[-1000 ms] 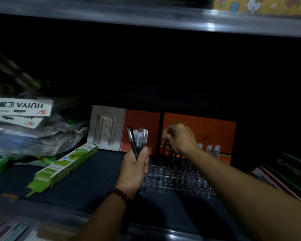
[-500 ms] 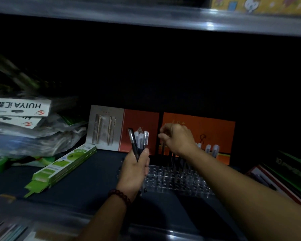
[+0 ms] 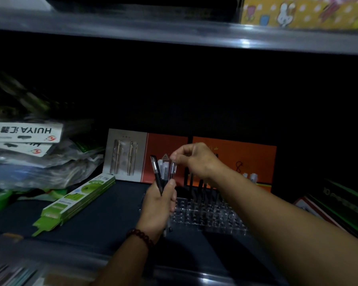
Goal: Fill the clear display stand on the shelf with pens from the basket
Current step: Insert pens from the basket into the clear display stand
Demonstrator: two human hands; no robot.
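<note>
My left hand [image 3: 158,205] grips a bunch of pens [image 3: 162,172] upright over the dark shelf, just left of the clear display stand [image 3: 207,215]. My right hand [image 3: 194,159] has reached over to the bunch and pinches the cap end of one pen [image 3: 172,169] between thumb and fingers. Several dark pens [image 3: 201,186] stand in the back rows of the stand, partly hidden behind my right forearm. The stand's front holes look unfilled. No basket is in view.
Orange and grey pen cards [image 3: 145,155] lean against the back behind the stand. A green flat box [image 3: 77,201] lies to the left, with bagged stock [image 3: 29,153] piled beyond it. Dark green boxes [image 3: 343,205] sit at the right. The upper shelf's edge [image 3: 174,36] runs overhead.
My right hand has left the back of the stand and moved up and left to the bunch in my left hand, where it now pinches one pen.
</note>
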